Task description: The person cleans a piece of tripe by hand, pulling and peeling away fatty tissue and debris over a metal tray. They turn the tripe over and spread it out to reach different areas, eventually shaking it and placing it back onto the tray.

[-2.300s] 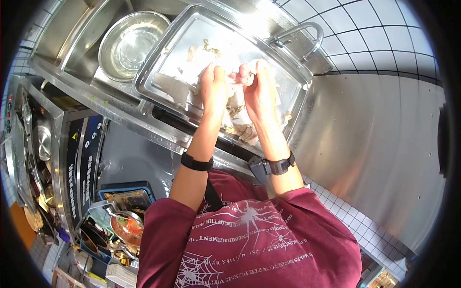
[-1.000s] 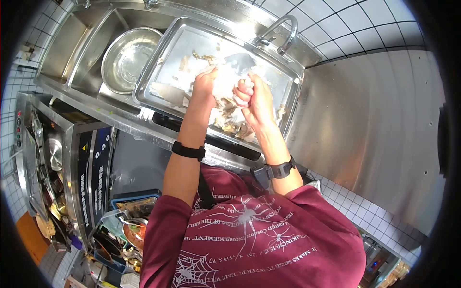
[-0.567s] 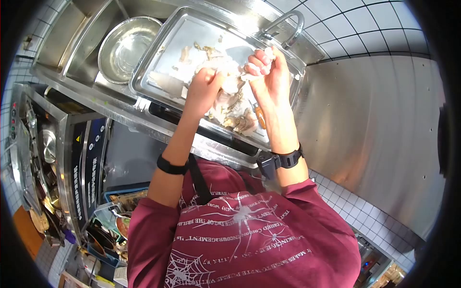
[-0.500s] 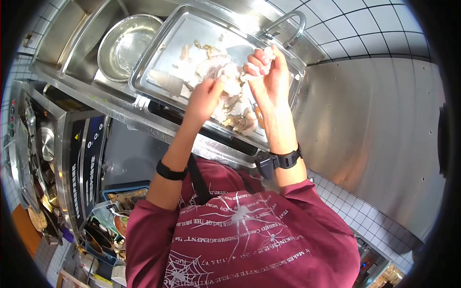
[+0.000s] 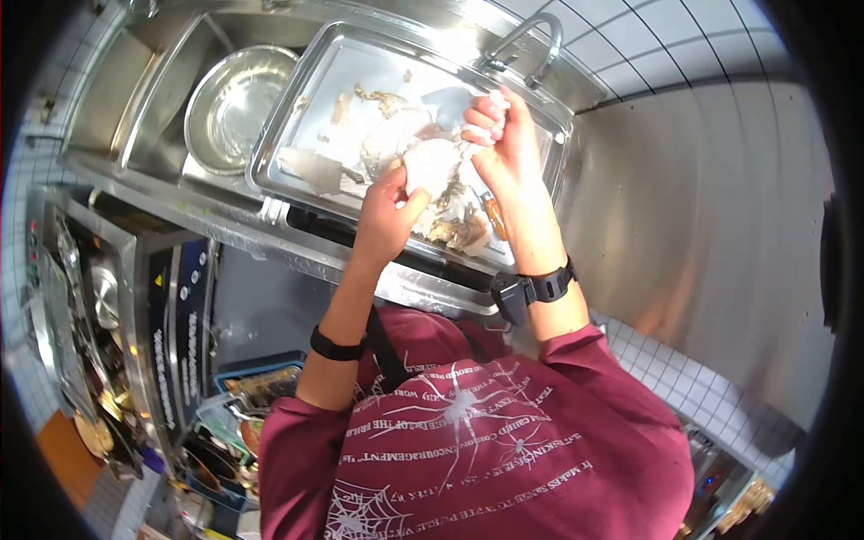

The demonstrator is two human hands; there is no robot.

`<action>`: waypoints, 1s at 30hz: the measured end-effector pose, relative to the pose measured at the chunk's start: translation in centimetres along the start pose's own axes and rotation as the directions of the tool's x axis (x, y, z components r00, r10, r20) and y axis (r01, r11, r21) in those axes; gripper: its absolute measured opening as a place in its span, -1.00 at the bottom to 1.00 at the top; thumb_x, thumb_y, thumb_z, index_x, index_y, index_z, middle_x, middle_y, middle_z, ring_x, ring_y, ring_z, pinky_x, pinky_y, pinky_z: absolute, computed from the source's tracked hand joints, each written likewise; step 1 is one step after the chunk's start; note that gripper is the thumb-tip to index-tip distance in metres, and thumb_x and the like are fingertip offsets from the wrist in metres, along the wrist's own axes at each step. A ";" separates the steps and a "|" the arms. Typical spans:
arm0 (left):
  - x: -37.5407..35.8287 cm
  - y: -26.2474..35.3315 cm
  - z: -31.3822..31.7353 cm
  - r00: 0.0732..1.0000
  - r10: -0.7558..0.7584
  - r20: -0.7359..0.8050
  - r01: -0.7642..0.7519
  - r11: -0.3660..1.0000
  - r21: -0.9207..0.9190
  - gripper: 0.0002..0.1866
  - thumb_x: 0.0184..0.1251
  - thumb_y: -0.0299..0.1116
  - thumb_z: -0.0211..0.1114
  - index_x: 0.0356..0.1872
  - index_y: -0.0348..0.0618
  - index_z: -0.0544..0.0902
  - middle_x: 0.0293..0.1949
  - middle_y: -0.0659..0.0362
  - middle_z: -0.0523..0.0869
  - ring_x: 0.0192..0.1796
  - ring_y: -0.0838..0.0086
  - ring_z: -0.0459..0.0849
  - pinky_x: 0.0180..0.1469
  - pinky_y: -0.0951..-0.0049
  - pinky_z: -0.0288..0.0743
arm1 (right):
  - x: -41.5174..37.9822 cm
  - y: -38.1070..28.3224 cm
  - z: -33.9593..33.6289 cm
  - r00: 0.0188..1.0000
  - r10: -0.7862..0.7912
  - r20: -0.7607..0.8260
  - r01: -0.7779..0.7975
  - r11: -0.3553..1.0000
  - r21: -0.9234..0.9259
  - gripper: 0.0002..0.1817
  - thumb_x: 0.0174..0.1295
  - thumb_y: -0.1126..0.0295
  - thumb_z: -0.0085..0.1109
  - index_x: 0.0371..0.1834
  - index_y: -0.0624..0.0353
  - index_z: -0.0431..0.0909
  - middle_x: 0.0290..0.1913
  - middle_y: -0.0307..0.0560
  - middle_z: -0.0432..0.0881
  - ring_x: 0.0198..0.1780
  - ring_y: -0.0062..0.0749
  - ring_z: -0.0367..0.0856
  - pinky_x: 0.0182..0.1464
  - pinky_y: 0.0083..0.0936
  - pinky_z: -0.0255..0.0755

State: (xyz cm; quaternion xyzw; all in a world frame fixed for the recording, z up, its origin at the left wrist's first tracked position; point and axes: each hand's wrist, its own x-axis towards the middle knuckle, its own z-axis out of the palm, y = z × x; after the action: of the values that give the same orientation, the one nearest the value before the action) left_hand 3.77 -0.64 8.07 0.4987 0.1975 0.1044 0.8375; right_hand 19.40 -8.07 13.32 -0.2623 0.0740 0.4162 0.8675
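A metal tray (image 5: 270, 148) lies across the sink, holding pale, soft-looking pieces that resemble raw meat, some with brownish, ragged edges (image 5: 454, 229). My left hand (image 5: 387, 216) pinches the near edge of a whitish piece (image 5: 430, 166) between thumb and fingers. Strong glare washes out that piece's detail. On the tray's right side, my right hand (image 5: 508, 144) has its fingers curled around a small pale piece (image 5: 498, 99). Beside its wrist is an orange-brown handle-like object (image 5: 496, 218). A flat grey piece (image 5: 310, 169) lies at the tray's left.
A round steel bowl (image 5: 200, 117) stands in the sink left of the tray. A curved faucet (image 5: 549, 45) rises behind it. To the right is a steel panel (image 5: 684, 207). At lower left are a blue crate (image 5: 216, 486) and a counter with utensils (image 5: 103, 306).
My left hand has shifted slightly down and turned, now drawing up a broader whitish piece. My right hand stays almost in place, fingers still curled. The view has tilted a little.
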 end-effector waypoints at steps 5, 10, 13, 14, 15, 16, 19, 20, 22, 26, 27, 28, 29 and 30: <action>-0.2 1.7 -0.5 0.996 0.076 -0.051 -0.070 0.992 0.103 -0.76 0.32 -0.49 0.10 -0.03 -0.33 0.52 -0.18 0.21 0.62 -0.14 0.59 0.54 -0.04 0.53 0.42 | 0.4 0.0 -0.1 0.996 -0.036 -0.084 0.023 0.989 -0.145 -0.73 0.32 0.29 -0.01 -0.51 0.08 0.23 -0.55 -0.34 0.28 -0.60 -0.74 0.15 -0.61 -0.72 0.12; 0.0 3.5 -0.5 0.990 -0.071 -0.123 0.019 0.925 -0.379 -0.74 0.39 -0.43 0.07 0.04 -0.30 0.46 -0.08 0.15 0.60 -0.04 0.53 0.54 0.07 0.46 0.39 | -2.1 0.9 -0.6 0.965 -0.137 0.224 0.262 0.507 -0.821 -0.90 0.26 0.38 0.09 -0.29 0.15 0.42 -0.33 -0.25 0.52 -0.44 -0.65 0.42 -0.36 -0.69 0.36; 0.3 3.8 -1.5 0.993 -0.065 -0.093 0.026 0.926 -0.378 -0.69 0.44 -0.38 0.00 0.09 -0.35 0.41 0.01 0.08 0.57 0.06 0.43 0.54 0.16 0.39 0.38 | -4.2 1.6 -0.1 0.859 -0.086 0.505 0.512 0.139 -0.847 -0.76 0.06 0.64 0.20 -0.21 0.19 0.45 -0.26 -0.21 0.57 -0.16 -0.46 0.56 0.03 -0.48 0.41; 0.3 4.2 -1.5 0.993 -0.070 -0.090 0.029 0.917 -0.399 -0.68 0.46 -0.37 -0.01 0.10 -0.36 0.40 0.04 0.06 0.55 0.09 0.41 0.53 0.17 0.37 0.38 | -4.3 1.6 -0.3 0.857 -0.087 0.507 0.514 0.148 -0.845 -0.76 0.06 0.64 0.20 -0.21 0.19 0.45 -0.26 -0.21 0.57 -0.16 -0.46 0.56 0.03 -0.48 0.41; 0.3 4.6 -1.3 0.993 -0.074 -0.094 0.031 0.920 -0.391 -0.68 0.46 -0.37 -0.01 0.10 -0.36 0.40 0.04 0.06 0.55 0.09 0.41 0.53 0.17 0.37 0.38 | -4.4 1.7 -0.8 0.839 -0.138 0.526 0.539 0.085 -0.838 -0.78 0.07 0.65 0.17 -0.22 0.19 0.45 -0.21 -0.17 0.58 -0.16 -0.47 0.57 0.01 -0.49 0.43; 0.3 4.9 -1.0 0.991 -0.074 -0.109 0.024 0.913 -0.408 -0.67 0.47 -0.36 -0.04 0.12 -0.37 0.38 0.06 0.05 0.54 0.12 0.38 0.52 0.19 0.35 0.37 | -4.5 1.8 -1.3 0.817 -0.187 0.545 0.558 0.021 -0.830 -0.79 0.09 0.67 0.15 -0.24 0.19 0.45 -0.15 -0.13 0.59 -0.17 -0.48 0.58 -0.01 -0.49 0.44; 0.7 4.9 -0.9 0.988 -0.098 -0.122 0.033 0.895 -0.446 -0.66 0.48 -0.35 -0.08 0.15 -0.36 0.36 0.10 0.04 0.52 0.16 0.34 0.50 0.22 0.30 0.35 | -4.2 2.1 -1.6 0.863 -0.290 0.414 0.495 0.316 -0.810 -0.79 0.10 0.69 0.08 -0.22 0.20 0.44 -0.12 -0.08 0.60 -0.17 -0.44 0.63 -0.05 -0.51 0.47; 0.7 4.8 -0.8 0.986 -0.117 -0.120 0.047 0.882 -0.469 -0.66 0.49 -0.35 -0.11 0.16 -0.33 0.35 0.11 0.04 0.51 0.16 0.32 0.49 0.24 0.28 0.33 | -4.3 2.2 -1.4 0.913 -0.295 0.281 0.405 0.578 -0.708 -0.80 0.11 0.69 0.06 -0.22 0.20 0.44 -0.14 -0.06 0.59 -0.17 -0.41 0.65 -0.08 -0.51 0.49; 0.8 4.6 -0.7 0.982 -0.134 -0.133 0.054 0.875 -0.481 -0.66 0.50 -0.34 -0.12 0.14 -0.33 0.36 0.10 0.04 0.52 0.15 0.33 0.50 0.22 0.29 0.35 | -4.2 2.0 -1.2 0.933 -0.254 0.256 0.360 0.650 -0.669 -0.75 0.09 0.68 0.07 -0.16 0.20 0.46 -0.11 -0.08 0.58 -0.19 -0.46 0.64 -0.09 -0.53 0.49; 1.1 4.1 -1.2 0.983 -0.106 -0.149 0.022 0.878 -0.479 -0.65 0.51 -0.31 -0.13 0.12 -0.36 0.37 0.04 0.04 0.54 0.09 0.38 0.54 0.13 0.36 0.42 | -4.7 2.7 -0.1 0.834 -0.182 0.521 0.543 0.102 -0.834 -0.63 0.04 0.54 0.24 -0.03 0.06 0.52 -0.15 -0.15 0.55 -0.29 -0.46 0.61 -0.22 -0.50 0.49; 1.0 4.2 -1.1 0.983 -0.109 -0.149 0.025 0.878 -0.478 -0.65 0.51 -0.31 -0.13 0.12 -0.36 0.37 0.04 0.04 0.54 0.09 0.38 0.54 0.13 0.36 0.42 | -4.9 2.6 0.3 0.823 -0.097 0.560 0.556 -0.066 -0.828 -0.64 0.04 0.53 0.27 -0.05 0.04 0.54 -0.15 -0.17 0.54 -0.32 -0.46 0.60 -0.25 -0.52 0.49; 0.9 4.5 -0.8 0.980 -0.101 -0.171 0.017 0.901 -0.433 -0.66 0.50 -0.30 -0.11 0.10 -0.35 0.39 0.01 0.05 0.56 0.06 0.39 0.56 0.09 0.37 0.44 | -5.0 2.6 0.6 0.812 -0.005 0.583 0.567 -0.230 -0.791 -0.65 0.03 0.52 0.29 -0.06 0.02 0.56 -0.15 -0.19 0.53 -0.35 -0.46 0.59 -0.28 -0.54 0.49; 0.8 4.7 -0.6 0.977 -0.093 -0.194 0.011 0.922 -0.386 -0.67 0.50 -0.30 -0.10 0.07 -0.34 0.41 -0.02 0.06 0.57 0.02 0.40 0.57 0.05 0.38 0.47 | -4.5 2.8 0.3 0.812 -0.029 0.582 0.556 -0.262 -0.789 -0.63 -0.02 0.46 0.35 -0.09 -0.05 0.58 -0.20 -0.19 0.49 -0.37 -0.45 0.58 -0.32 -0.50 0.48; 0.6 4.7 -0.6 0.976 -0.096 -0.195 0.014 0.923 -0.385 -0.67 0.50 -0.30 -0.10 0.07 -0.34 0.41 -0.02 0.06 0.57 0.02 0.40 0.57 0.05 0.38 0.47 | -4.1 2.9 0.0 0.814 -0.029 0.580 0.554 -0.260 -0.791 -0.63 -0.02 0.46 0.35 -0.09 -0.05 0.58 -0.20 -0.19 0.49 -0.37 -0.45 0.58 -0.32 -0.50 0.48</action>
State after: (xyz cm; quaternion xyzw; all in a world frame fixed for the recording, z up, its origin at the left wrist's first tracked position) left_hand 4.13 2.33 11.78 0.3067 0.2747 0.1692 0.8954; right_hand 14.55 -9.39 13.65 -0.7522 -0.4872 0.1270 0.4251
